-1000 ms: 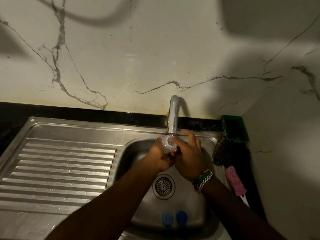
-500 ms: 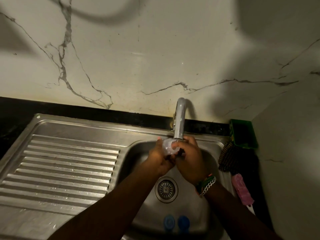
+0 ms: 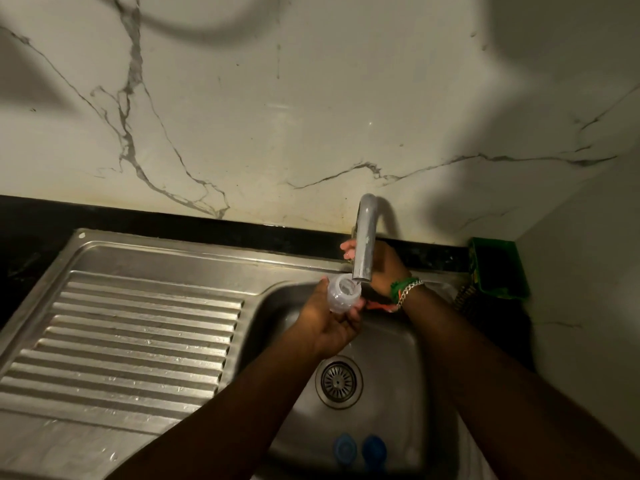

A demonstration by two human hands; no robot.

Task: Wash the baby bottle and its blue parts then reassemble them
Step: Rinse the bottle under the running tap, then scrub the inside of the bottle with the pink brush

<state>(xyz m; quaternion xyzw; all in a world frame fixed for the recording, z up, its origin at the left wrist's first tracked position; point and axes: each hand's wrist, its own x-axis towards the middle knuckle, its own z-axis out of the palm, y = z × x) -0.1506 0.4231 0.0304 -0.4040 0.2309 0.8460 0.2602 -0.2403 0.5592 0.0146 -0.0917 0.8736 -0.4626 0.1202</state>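
My left hand grips the clear baby bottle and holds it with its open mouth just under the spout of the tap, above the steel sink basin. My right hand reaches behind the spout and curls round the tap's base, with fingertips showing left of the spout. What it touches there is hidden. Two blue parts, one lighter and one darker, lie side by side on the basin floor near the front wall.
The drain strainer sits mid-basin. A ribbed steel drainboard stretches to the left. A green container stands in the back right corner, with a dark brush beside it. A marble wall rises behind the tap.
My right hand has left the bottle and moved up behind the tap. My left hand alone now holds the bottle, slightly lower and left of the spout.
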